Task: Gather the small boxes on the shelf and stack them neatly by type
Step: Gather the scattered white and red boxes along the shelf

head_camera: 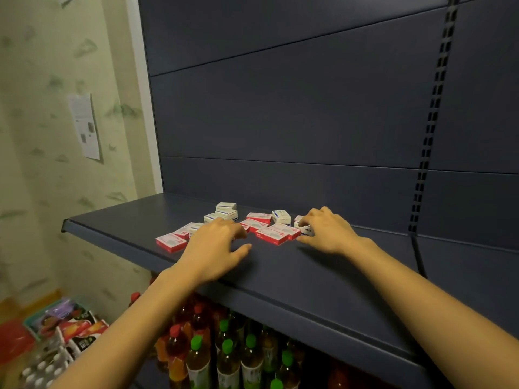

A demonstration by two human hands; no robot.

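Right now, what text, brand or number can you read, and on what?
Nothing reads clearly.
Small red-and-white cardboard boxes: print blurred.
Small white cardboard boxes: print too small.
White paper notice on the wall: blurred.
Plastic bottles with green caps: labels blurred.

On the dark blue metal shelf [309, 276], flat red-and-white cardboard boxes [171, 242] lie before stacked small white cardboard boxes [225, 210]. Our left hand [216, 248] rests left of centre; our right hand [328, 231] grips the rightmost white box [306, 230]. Plastic drink bottles [224, 357] stand below.
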